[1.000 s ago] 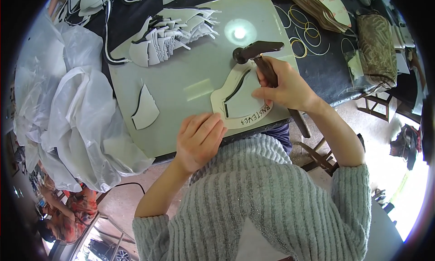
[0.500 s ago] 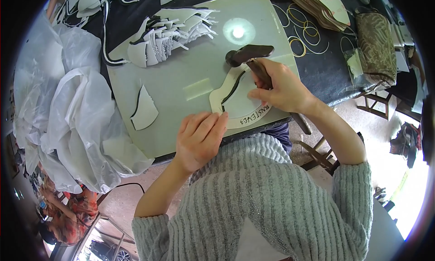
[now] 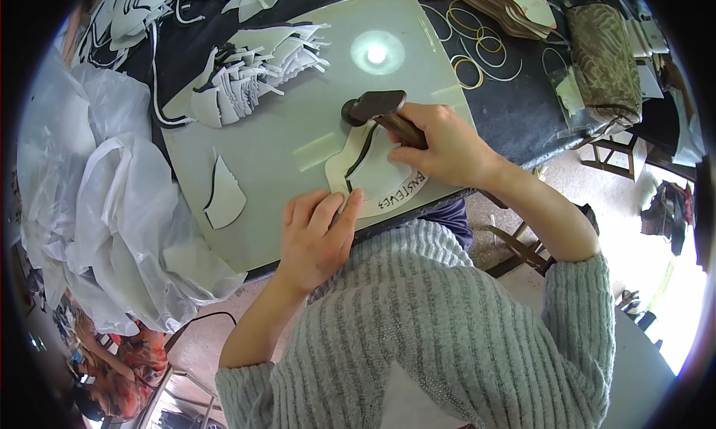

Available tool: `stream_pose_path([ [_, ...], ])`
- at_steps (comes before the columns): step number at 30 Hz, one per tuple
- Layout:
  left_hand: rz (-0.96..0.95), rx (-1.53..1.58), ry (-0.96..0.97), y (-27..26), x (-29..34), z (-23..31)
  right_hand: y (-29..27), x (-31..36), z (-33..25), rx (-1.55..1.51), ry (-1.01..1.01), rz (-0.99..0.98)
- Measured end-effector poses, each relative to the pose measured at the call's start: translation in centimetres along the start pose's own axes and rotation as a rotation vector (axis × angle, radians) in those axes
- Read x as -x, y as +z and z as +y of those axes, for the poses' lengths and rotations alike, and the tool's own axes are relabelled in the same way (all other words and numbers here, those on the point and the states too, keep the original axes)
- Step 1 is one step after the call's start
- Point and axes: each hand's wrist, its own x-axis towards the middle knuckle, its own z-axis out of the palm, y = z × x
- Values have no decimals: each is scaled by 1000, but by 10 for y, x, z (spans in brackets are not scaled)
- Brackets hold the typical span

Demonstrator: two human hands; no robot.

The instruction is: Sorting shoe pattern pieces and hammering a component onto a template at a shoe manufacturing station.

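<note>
My right hand (image 3: 450,147) is closed round the handle of a hammer (image 3: 380,106) with a dark head. The hammer head hangs over the far end of a curved white frame-like template (image 3: 337,169), which has dark lettering along its near right side. Within the template lies a white cut piece (image 3: 380,165) with a black edge strip. My left hand (image 3: 317,231) rests at the template's near left corner, index finger stretched onto the piece and the other fingers bent beside it. The thumb is mostly hidden. A similar white piece with a black edge (image 3: 224,194) lies farther left.
A pale board (image 3: 298,138) covers the near table. On it sits a stack of white black-edged pieces (image 3: 246,82). Clear plastic bags (image 3: 119,198) bulge at left. Yellow and white cord loops (image 3: 477,49), stacked card shapes (image 3: 500,8) and a patterned pouch (image 3: 603,62) lie right.
The whole view has shifted slightly. My right hand has brought the hammer a little left over the template. My left index finger now stands apart from its neighbouring finger.
</note>
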Motion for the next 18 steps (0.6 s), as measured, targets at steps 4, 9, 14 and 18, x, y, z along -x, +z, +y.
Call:
stream_pose_path([
  [4, -28, 6, -14, 0, 1, 1, 1, 0, 2, 23, -52, 10],
  [9, -32, -38, 9, -1, -9, 6, 4, 1, -4, 156, -89, -18],
  [14, -60, 29, 69, 21, -42, 19, 8, -1, 2, 135, -161, 25],
  [18, -56, 39, 48, 25, -34, 18, -8, 5, 3, 168, -255, 204],
])
